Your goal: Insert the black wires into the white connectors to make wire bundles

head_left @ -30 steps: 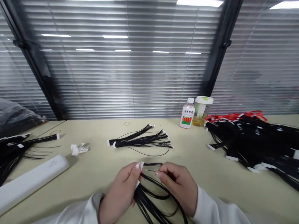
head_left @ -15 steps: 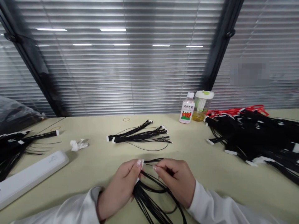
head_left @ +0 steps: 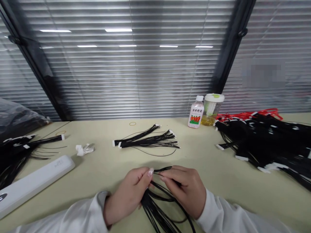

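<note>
My left hand is closed around one end of a black wire harness, thumb pressed on top. The white connector at that end is hidden under my fingers. With thumb and forefinger, my right hand pinches a thin black wire close to my left thumb. More wires loop between the two hands, and the loose bundle hangs down toward the front edge of the view. Beyond my hands, two black wire bundles with white connectors lie on the table.
At right, a large pile of black harnesses lies by red cables. A bottle and a lidded cup stand at the back. On the left are a white elongated case, crumpled tissue and more harnesses.
My two hands have drawn slightly closer together, the left shifting a little right. The white connector visible earlier at my left fingers is now covered. The view has shifted slightly.
</note>
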Available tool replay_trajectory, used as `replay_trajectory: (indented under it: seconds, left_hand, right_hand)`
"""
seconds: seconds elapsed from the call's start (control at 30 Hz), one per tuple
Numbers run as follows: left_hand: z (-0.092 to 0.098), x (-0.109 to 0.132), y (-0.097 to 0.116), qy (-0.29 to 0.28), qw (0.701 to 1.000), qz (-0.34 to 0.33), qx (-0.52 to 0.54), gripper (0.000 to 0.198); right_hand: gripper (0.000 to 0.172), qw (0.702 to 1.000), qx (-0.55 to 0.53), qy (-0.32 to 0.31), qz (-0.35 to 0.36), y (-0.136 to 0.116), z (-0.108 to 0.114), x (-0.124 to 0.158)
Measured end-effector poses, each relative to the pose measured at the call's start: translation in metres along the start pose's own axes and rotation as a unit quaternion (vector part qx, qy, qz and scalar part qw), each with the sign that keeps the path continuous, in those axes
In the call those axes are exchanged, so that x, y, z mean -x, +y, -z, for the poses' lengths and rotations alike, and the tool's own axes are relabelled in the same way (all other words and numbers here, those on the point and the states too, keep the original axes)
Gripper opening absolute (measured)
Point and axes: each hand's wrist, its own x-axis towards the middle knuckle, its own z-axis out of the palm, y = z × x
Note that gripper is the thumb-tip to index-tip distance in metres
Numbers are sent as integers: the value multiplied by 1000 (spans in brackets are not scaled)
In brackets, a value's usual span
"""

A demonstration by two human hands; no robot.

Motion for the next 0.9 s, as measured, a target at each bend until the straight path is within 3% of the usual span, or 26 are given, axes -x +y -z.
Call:
replay_trajectory:
  seconds: [0.27, 0.47, 0.53, 0.7, 0.8, 0.9]
  left_hand:
    - [0, -1, -4, -22, 998, 2, -52, 37]
    - [0, -2, -3, 12, 1000, -2, 18, 38]
    - [1, -3, -3, 30, 998, 31, 42, 40]
    - [2, -6, -7, 87, 991, 77, 70, 43]
    - [2, -6, -10, 105, 988, 77, 78, 44]
    - [2, -4, -10, 110, 989, 66, 77, 44]
  right_hand:
    - [27, 997, 67, -46, 17, -3, 0, 1]
    - [12, 998, 44, -28, -22, 5, -1, 2]
    - [18, 998, 54, -13, -31, 9, 2, 0]
    - [28, 986, 128, 65, 79, 3, 19, -5]
    - [35, 988, 130, 20, 85, -12, 23, -3]
    - [43, 998, 21, -61, -17, -21, 15, 2]
